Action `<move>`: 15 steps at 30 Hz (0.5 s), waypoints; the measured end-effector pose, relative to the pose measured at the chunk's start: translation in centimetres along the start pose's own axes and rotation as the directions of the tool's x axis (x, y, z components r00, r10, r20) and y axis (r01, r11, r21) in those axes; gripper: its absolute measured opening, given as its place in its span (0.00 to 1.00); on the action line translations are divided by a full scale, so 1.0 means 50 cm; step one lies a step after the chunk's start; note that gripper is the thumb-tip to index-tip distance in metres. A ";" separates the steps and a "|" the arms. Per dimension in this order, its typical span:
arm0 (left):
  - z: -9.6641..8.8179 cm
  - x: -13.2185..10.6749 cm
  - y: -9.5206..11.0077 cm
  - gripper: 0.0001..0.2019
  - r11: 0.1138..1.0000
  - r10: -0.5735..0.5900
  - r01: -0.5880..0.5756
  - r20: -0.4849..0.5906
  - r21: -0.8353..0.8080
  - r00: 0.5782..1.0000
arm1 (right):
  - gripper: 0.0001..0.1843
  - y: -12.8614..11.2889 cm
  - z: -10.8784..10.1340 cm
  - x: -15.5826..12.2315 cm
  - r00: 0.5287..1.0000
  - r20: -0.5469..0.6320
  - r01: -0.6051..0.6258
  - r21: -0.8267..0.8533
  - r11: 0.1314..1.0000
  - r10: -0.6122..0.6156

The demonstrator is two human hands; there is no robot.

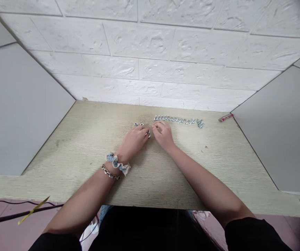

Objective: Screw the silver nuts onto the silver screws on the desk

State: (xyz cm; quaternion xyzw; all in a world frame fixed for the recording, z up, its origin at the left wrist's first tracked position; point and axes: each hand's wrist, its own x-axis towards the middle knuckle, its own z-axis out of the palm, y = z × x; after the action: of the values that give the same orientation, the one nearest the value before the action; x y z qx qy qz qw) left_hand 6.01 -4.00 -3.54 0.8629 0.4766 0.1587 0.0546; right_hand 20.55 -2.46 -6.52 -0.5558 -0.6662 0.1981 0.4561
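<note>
My left hand (136,138) lies low over the table with its fingers curled. A small metal nut (148,132) shows at its fingertips, and a second shiny piece sits just below. Two more nuts, a left one (136,124) and a right one (141,124), stand on the tabletop beyond the knuckles. Close by on the right, my right hand (163,135) is closed, thumb and forefinger pinched together; whatever is between them is too small to make out. Beyond it runs a row of metal bolts (176,119), with a small cluster (200,123) at its right end.
The pale wooden table (68,150) meets a white brick wall (150,66) at the back. Grey panels stand at the left (21,104) and right (277,122). A red object (225,118) lies by the right panel. Brown specks dot the wood behind the nuts.
</note>
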 end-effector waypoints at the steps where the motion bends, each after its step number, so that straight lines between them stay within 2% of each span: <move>1: 0.001 0.000 0.000 0.13 1.000 0.004 -0.004 0.005 -0.005 1.000 | 0.11 0.001 0.000 0.000 1.000 0.001 0.001 0.000 1.000 -0.001; 12: 0.007 -0.001 0.000 0.14 1.000 -0.022 0.022 0.040 -0.015 0.999 | 0.05 0.002 0.000 -0.001 1.000 0.010 0.015 -0.011 1.000 -0.015; 15: -0.014 0.006 0.005 0.14 0.998 -0.063 0.063 0.019 0.005 0.998 | 0.06 0.002 -0.001 -0.002 1.000 0.001 0.018 0.014 1.000 -0.018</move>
State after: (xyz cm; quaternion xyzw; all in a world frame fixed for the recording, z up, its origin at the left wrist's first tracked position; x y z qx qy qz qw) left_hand 6.11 -3.92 -2.75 0.8491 0.5034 0.1477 0.0621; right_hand 20.65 -2.53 -6.59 -0.5466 -0.6699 0.1990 0.4614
